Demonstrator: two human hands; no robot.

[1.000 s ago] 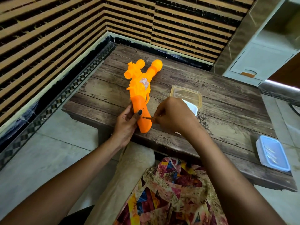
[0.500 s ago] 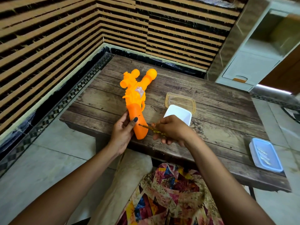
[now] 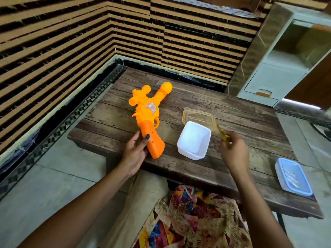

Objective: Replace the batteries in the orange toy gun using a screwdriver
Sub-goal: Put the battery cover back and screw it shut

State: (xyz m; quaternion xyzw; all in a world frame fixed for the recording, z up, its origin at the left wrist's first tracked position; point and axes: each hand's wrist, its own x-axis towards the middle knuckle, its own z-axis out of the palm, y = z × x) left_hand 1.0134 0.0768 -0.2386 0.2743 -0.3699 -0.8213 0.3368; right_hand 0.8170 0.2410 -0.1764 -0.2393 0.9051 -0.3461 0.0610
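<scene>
- As I watched the head feed from my station, nearest the lens lay a patterned cloth [image 3: 188, 221] across the person's lap, with both bare forearms reaching out over it toward the tabletop [image 3: 250, 113].
- The left hand [image 3: 134, 152] held the grip of the orange toy gun [image 3: 148, 119]: its thumb lay across the top of the grip and its fingers curled in under the left side.
- The orange toy gun lay flat on the near left part of the tabletop, its grip end at the near edge and its barrel pointing away toward the far wall.
- The right hand [image 3: 234, 153] hovered above the tabletop, well apart from the gun, its fingers pinching a yellowish screwdriver [image 3: 223, 136]; the tool was blurred, so I could not make out its tip.
- Between the two hands stood a white tub [image 3: 194, 140], open at the top, near the gun's grip.
- A clear lid [image 3: 198, 116] lay just behind the tub, its near edge hidden by the tub's far rim.
- Off at the near right corner sat a blue-lidded box [image 3: 293, 176] with some pale things inside that I could not identify.
- Beyond the tabletop rose a striped wall [image 3: 125, 42] of tan and dark bands, and a pale cabinet [image 3: 279, 74] stood at the far right.
</scene>
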